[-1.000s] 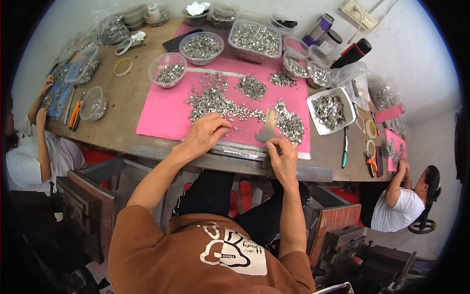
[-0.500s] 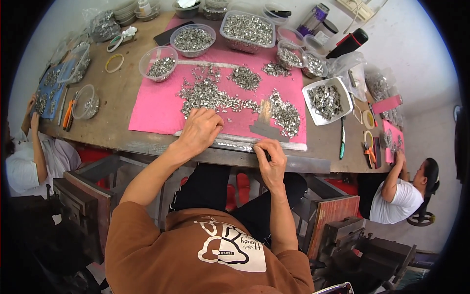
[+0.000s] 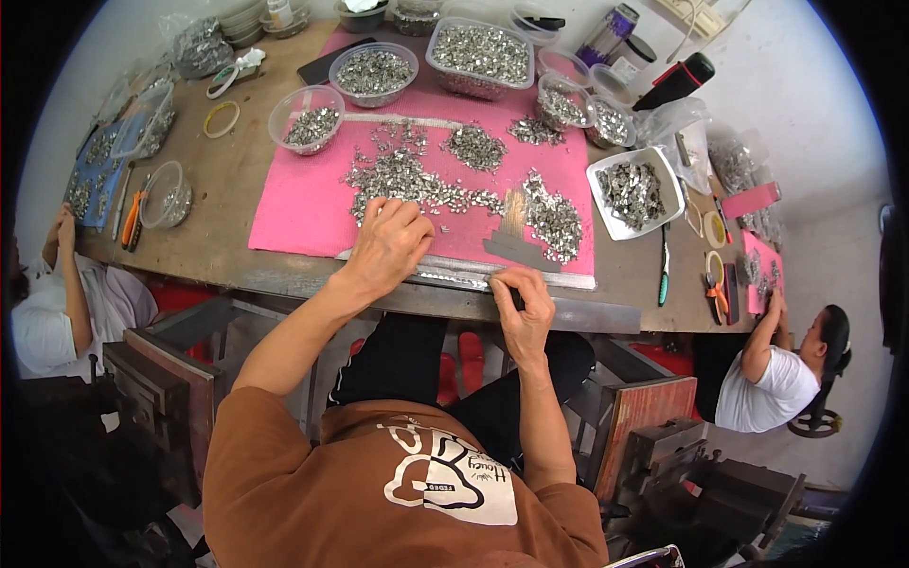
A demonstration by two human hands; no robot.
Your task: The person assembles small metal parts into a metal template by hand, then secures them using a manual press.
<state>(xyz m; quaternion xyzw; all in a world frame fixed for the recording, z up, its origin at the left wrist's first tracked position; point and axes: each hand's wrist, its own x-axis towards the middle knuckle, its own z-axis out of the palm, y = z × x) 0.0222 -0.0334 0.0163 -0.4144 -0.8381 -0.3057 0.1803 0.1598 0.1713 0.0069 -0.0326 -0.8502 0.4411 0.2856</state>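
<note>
A pink ribbed mat point(image 3: 298, 213) lies before me, with a large heap of small silvery metal pieces point(image 3: 398, 180) spread on it. My left hand point(image 3: 388, 244) is at the near edge of this heap, fingers bent and drawn together; whatever is under the fingertips is hidden. Along the mat's front edge runs a narrow metal strip point(image 3: 450, 276) with shiny pieces in a row on it. At the strip's right part, my right hand point(image 3: 524, 301) is closed, thumb and forefinger pinched low against it. What that pinch holds is too small to make out.
Plastic tubs of metal pieces point(image 3: 481, 55) line the mat's back. A white tray point(image 3: 674, 204) of flat pieces stands right, near a green-handled brush point(image 3: 663, 279). Orange-handled pliers point(image 3: 133, 225) lie left. One person point(image 3: 57, 312) works at far left, another point(image 3: 772, 379) at far right.
My left hand's fingers have shifted slightly farther onto the heap's near edge. My right hand stays at the strip. The far-left person's hands have come together.
</note>
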